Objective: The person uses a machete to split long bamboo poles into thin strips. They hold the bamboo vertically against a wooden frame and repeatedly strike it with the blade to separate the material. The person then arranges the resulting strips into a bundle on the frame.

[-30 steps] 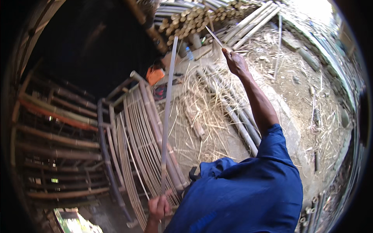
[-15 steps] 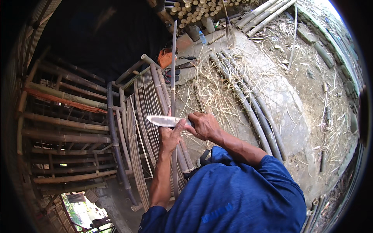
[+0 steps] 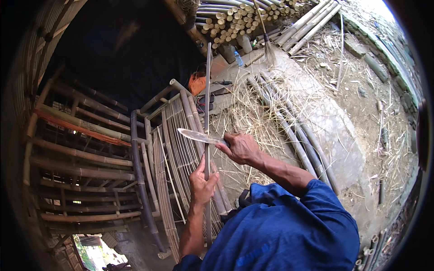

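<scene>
My right hand [image 3: 242, 148] is closed round the dark handle of a knife [image 3: 195, 135]. Its broad, pointed blade points left and lies across a long, thin bamboo strip [image 3: 207, 108], just above my other hand. My left hand [image 3: 202, 183] grips that strip, fingers on one side and thumb on the other. The strip runs nearly upright through the picture, from near the bamboo pile down past my left forearm. Under the strip stands a slatted bamboo bench [image 3: 181, 131]. Whether the blade bites into the strip I cannot tell.
Pale shavings [image 3: 253, 108] litter the floor ahead, beside several long bamboo poles [image 3: 298, 131]. A bamboo rack [image 3: 86, 158] stands at the left. Cut bamboo [image 3: 235, 22] is stacked at the back, near a broom [image 3: 268, 49], a plastic bottle [image 3: 238, 58] and an orange bag [image 3: 197, 84].
My left hand has slid down the strip, away from the knife, and its thumb has left the blade. The strip's far end sits lower in the picture. The knife still crosses the strip.
</scene>
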Demonstrator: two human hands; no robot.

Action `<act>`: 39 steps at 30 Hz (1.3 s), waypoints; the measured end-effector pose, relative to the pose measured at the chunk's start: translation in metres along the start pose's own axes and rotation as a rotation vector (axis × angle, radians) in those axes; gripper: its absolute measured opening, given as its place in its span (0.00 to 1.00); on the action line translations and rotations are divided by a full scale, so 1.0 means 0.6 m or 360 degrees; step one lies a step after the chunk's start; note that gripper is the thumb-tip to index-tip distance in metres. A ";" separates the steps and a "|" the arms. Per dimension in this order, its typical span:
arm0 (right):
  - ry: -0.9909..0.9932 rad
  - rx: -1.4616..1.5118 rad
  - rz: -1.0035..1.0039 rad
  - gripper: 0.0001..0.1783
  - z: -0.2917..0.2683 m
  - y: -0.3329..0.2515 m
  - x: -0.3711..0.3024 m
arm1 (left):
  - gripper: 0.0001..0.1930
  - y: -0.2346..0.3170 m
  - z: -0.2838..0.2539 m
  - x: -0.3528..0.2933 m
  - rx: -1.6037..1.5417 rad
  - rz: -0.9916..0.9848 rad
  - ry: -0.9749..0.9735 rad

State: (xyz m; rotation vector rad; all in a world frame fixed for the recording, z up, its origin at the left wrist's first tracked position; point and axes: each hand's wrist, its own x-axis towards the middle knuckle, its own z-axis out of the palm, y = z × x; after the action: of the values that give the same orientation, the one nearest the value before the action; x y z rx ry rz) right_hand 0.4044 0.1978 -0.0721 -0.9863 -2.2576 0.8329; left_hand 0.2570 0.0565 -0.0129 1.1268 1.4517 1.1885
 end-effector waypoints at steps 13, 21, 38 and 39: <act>-0.0086 0.0010 0.0342 0.39 -0.043 0.029 0.065 | 0.37 -0.012 -0.011 -0.079 0.0070 0.0065 -0.0065; 0.0359 -0.0036 0.0424 0.42 -0.120 0.168 0.199 | 0.38 0.014 -0.034 -0.212 0.0120 0.0005 -0.0004; 0.0297 0.0561 0.0445 0.36 -0.047 0.100 0.101 | 0.22 0.051 -0.026 -0.125 0.0109 -0.0356 0.0300; 0.0148 0.0448 0.0284 0.33 -0.024 0.049 0.056 | 0.22 0.040 -0.030 -0.097 -0.0011 -0.0403 0.0349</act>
State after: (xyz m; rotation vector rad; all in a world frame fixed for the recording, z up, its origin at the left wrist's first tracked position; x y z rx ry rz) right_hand 0.4072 0.2445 -0.0757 -1.0773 -1.9295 1.1217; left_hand 0.2509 -0.0006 0.0188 0.7973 1.6989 1.1623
